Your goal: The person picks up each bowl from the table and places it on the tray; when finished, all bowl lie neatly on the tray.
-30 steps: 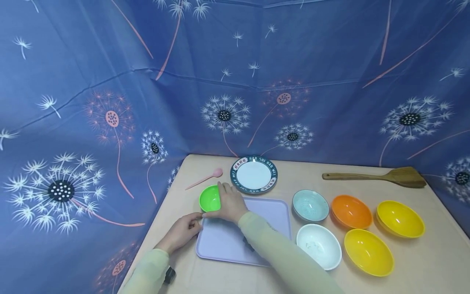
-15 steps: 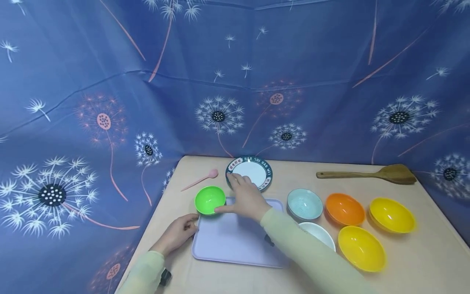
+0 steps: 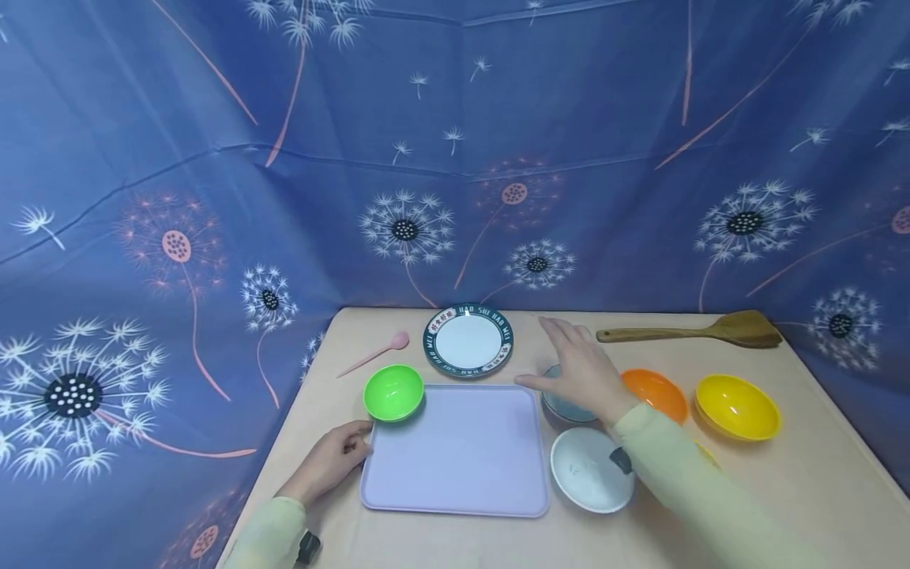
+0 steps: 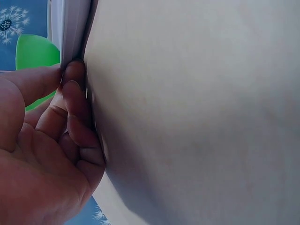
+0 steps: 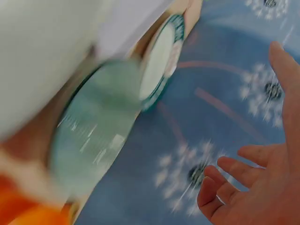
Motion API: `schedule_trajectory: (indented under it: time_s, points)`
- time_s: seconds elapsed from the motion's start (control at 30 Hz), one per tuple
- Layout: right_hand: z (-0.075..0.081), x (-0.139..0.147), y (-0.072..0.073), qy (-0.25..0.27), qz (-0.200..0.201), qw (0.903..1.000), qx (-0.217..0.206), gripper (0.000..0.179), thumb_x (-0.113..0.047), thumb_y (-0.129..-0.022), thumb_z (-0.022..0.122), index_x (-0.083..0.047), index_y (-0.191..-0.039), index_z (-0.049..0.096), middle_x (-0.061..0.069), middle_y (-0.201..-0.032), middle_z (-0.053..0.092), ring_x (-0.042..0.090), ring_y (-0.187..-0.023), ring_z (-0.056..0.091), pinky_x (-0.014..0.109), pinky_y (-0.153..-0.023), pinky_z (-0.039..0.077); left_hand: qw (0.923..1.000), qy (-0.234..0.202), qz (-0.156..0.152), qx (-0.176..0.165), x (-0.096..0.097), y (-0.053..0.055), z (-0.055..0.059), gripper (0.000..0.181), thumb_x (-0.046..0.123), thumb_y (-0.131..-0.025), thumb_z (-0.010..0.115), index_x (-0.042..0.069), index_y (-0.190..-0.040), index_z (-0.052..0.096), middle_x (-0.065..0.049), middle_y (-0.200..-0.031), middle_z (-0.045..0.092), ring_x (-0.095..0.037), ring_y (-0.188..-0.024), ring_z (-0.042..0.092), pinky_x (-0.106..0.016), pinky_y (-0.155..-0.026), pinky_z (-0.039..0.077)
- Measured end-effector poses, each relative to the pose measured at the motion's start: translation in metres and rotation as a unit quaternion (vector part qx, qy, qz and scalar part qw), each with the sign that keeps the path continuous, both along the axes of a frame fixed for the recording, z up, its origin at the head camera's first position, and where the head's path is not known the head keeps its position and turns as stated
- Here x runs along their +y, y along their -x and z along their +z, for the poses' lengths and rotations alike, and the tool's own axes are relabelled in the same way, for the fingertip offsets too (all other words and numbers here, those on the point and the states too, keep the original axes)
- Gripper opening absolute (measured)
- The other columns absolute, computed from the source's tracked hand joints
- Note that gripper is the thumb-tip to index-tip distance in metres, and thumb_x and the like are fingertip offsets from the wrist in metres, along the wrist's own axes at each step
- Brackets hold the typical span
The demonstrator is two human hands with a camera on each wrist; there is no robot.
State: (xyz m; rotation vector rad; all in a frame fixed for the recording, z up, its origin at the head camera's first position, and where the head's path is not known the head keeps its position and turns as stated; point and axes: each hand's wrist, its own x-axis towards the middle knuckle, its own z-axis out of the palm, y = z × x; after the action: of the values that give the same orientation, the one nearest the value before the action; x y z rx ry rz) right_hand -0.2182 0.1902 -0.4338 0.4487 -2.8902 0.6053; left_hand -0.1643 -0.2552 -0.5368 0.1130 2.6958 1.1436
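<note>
On the desk point(image 3: 426, 547) before me lies the lavender tray point(image 3: 455, 458). My left hand point(image 3: 330, 457) pinches its left edge between thumb and curled fingers; my right hand point(image 3: 588, 375), fingers spread wide and holding nothing, hangs above the light blue bowl point(image 3: 567, 408), just right of the tray. The green bowl point(image 3: 393, 393) overlaps the tray's far left corner.

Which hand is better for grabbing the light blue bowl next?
Probably the right hand: it holds nothing, its fingers are spread, and it is near the light blue bowl. The left hand is farther off, across the lilac tray, pinching its edge.
</note>
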Motion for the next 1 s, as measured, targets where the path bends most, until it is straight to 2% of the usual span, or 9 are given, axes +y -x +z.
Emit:
schedule_trajectory:
  time_s: [0.3, 0.6, 0.77, 1.0]
  points:
    - [-0.007, 0.1, -0.013, -0.013, -0.076, 0.9962, -0.041, 0.128, -0.087, -0.075, 0.067, -0.006, -0.165, 0.026, 0.028, -0.164, 0.03, 0.056, -0.143, 0.027, 0.082, -0.109, 0.023, 0.9999, 0.0, 0.011, -0.011, -0.002, -0.002, -0.002, 0.048, 0.015, -0.099, 0.07, 0.005, -0.144, 0.06, 0.003, -0.072, 0.06, -0.013, -0.06, 0.053, -0.028, -0.055, 0.046]
    - [-0.014, 0.182, -0.028, -0.028, -0.134, 0.9883, -0.068, 0.133, -0.08, -0.079, 0.072, 0.003, -0.165, 0.012, 0.04, -0.161, 0.02, 0.067, -0.143, 0.013, 0.087, -0.105, 0.011, 0.9997, -0.004, 0.017, -0.017, -0.005, -0.001, -0.004, 0.048, 0.016, -0.1, 0.07, 0.005, -0.145, 0.059, 0.003, -0.072, 0.059, -0.013, -0.061, 0.053, -0.027, -0.056, 0.047]
    - [-0.023, 0.218, -0.038, -0.041, -0.177, 0.9797, -0.085, 0.136, -0.08, -0.078, 0.072, 0.007, -0.162, 0.011, 0.045, -0.157, 0.019, 0.071, -0.136, 0.017, 0.091, -0.096, 0.016, 0.9999, -0.007, 0.003, -0.008, -0.004, 0.0, -0.001, 0.048, 0.017, -0.1, 0.07, 0.004, -0.145, 0.059, 0.003, -0.073, 0.061, -0.012, -0.061, 0.054, -0.026, -0.055, 0.046]
    - [-0.05, 0.256, -0.051, -0.056, -0.207, 0.9709, -0.107, 0.139, -0.078, -0.077, 0.075, 0.022, -0.153, 0.014, 0.051, -0.146, 0.021, 0.073, -0.127, 0.019, 0.089, -0.097, 0.02, 0.9999, -0.007, -0.004, -0.008, -0.001, -0.001, 0.002, 0.047, 0.016, -0.099, 0.071, 0.004, -0.143, 0.06, 0.002, -0.072, 0.06, -0.012, -0.059, 0.052, -0.026, -0.056, 0.045]
